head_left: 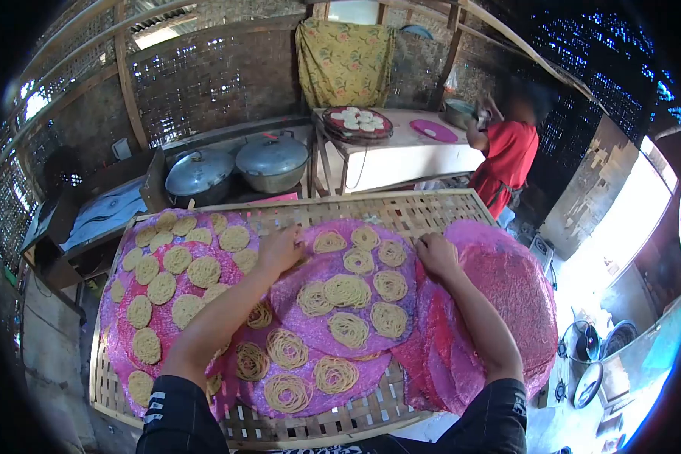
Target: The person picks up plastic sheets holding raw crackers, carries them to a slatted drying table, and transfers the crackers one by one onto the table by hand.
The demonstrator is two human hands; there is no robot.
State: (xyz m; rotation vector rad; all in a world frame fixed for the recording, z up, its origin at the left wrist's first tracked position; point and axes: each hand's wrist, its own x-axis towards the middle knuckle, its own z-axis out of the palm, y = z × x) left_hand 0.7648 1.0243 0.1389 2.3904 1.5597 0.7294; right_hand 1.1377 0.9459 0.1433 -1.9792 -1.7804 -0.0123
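Note:
A round purple mesh sheet (282,295) bearing several coiled noodle rounds (348,290) lies on a woven bamboo rack (424,212). My left hand (281,250) is closed on the sheet's upper left edge. At its upper right edge, my right hand (436,254) has its fingers closed on the mesh. More noodle rounds (161,287) rest on pink and purple sheets at the left and below. Right of the held sheet is a pile of bare pink mesh sheets (507,295), beneath my right forearm.
Behind the rack stand two lidded metal pots (272,155) and a table (386,165) with a tray of white rounds (357,121) and a pink disc (433,131). A person in red (507,151) stands at the table's right end. Cookware (589,382) sits at the lower right.

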